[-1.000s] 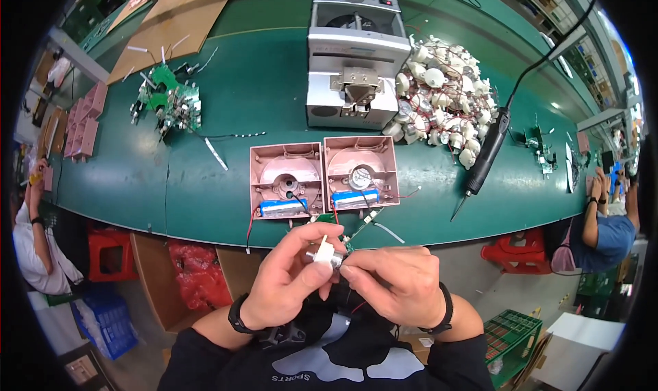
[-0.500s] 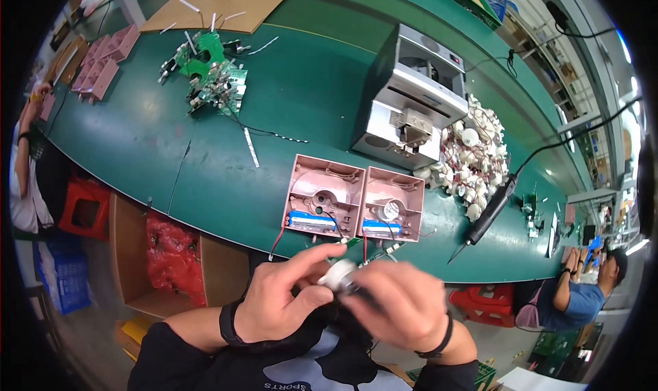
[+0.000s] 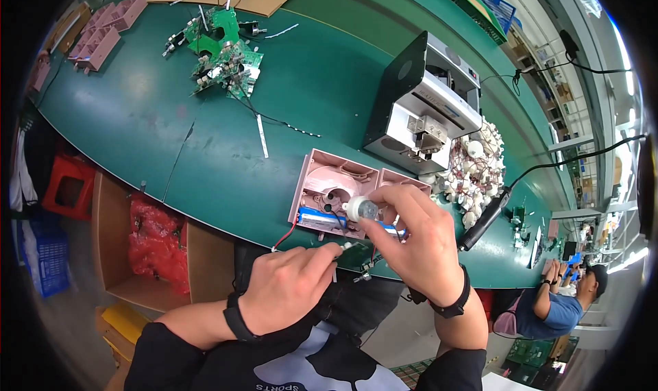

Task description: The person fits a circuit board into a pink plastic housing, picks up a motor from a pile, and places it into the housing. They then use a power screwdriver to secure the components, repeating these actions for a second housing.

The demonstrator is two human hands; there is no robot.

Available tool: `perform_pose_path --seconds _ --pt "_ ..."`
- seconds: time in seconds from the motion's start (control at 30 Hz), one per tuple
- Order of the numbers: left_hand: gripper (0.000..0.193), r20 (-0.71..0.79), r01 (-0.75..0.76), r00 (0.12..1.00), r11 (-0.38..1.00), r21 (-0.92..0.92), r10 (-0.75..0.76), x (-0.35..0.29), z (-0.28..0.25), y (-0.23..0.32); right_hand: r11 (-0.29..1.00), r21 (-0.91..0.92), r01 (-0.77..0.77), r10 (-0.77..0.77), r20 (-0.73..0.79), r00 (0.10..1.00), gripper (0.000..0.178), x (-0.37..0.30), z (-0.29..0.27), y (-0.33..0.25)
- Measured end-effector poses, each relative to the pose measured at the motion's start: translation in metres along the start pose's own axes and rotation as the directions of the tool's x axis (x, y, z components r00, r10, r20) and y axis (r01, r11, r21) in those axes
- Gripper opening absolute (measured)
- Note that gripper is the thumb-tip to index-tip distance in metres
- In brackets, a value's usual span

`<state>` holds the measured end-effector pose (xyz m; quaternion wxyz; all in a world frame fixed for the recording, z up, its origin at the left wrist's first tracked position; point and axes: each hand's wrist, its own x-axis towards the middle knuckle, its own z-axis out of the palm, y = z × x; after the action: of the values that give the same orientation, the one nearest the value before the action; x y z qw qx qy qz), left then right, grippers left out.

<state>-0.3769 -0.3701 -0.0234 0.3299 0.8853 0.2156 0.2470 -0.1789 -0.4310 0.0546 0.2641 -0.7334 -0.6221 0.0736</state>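
My right hand [image 3: 421, 243] is closed on a small round part with a white collar and a clear body [image 3: 363, 209], held above the near pink plastic housing [image 3: 297, 191]. A blue cylindrical battery [image 3: 319, 219] with a red wire lies in that housing. Beside it, a second pink housing [image 3: 404, 178] is largely covered by my right hand. My left hand [image 3: 291, 285] is closed at the table's front edge, its fingertips at a small green circuit board [image 3: 356, 255] with wires. The grip of those fingertips is partly hidden.
A silver and black machine [image 3: 425, 100] stands behind the housings. Right of it lies a pile of white wired parts [image 3: 476, 168]. A black corded tool [image 3: 485, 221] rests at the right. Green circuit boards [image 3: 229, 62] are heaped at the far left. Another person [image 3: 555, 298] sits at the right.
My right hand has carried the white and clear part up and forward from my left hand to over the pink housing. My left hand has let go of it and moved to the circuit board.
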Motion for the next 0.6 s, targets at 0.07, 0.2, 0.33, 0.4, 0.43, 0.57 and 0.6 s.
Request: perform_pose_path --seconds 0.07,0.2,0.33,0.4,0.43,0.57,0.6 --pt "0.028 -0.019 0.008 1.0 0.999 -0.033 -0.009 -0.001 -0.008 -0.004 1.0 0.003 -0.001 0.001 0.013 1.0 0.03 0.003 0.003 0.0" --pt "0.027 0.026 0.05 0.999 0.996 -0.072 -0.048 0.004 -0.034 -0.002 1.0 -0.008 0.021 -0.02 0.052 0.998 0.031 0.009 0.011 -0.002" --pt "0.026 0.041 0.04 0.998 0.997 -0.07 -0.038 0.004 -0.037 -0.005 0.994 -0.079 0.075 -0.066 0.114 0.991 0.034 0.013 0.023 -0.002" --pt "0.026 0.044 0.043 0.998 0.997 -0.069 -0.04 0.003 -0.039 -0.006 0.984 -0.136 0.117 -0.095 0.156 0.983 0.035 0.014 0.028 -0.001" --pt "0.026 0.049 0.045 0.998 0.997 -0.068 -0.041 0.003 -0.039 -0.007 0.984 -0.137 0.118 -0.096 0.158 0.983 0.035 0.015 0.028 -0.003" --pt "0.026 0.051 0.052 0.997 0.997 -0.065 -0.049 0.0 -0.041 -0.009 0.959 -0.202 0.2 -0.175 0.134 0.975 0.034 0.017 0.024 -0.014" --pt "0.026 0.053 0.052 0.997 0.997 -0.064 -0.049 -0.001 -0.042 -0.01 0.945 -0.217 0.245 -0.22 0.132 0.967 0.034 0.015 0.021 -0.015"
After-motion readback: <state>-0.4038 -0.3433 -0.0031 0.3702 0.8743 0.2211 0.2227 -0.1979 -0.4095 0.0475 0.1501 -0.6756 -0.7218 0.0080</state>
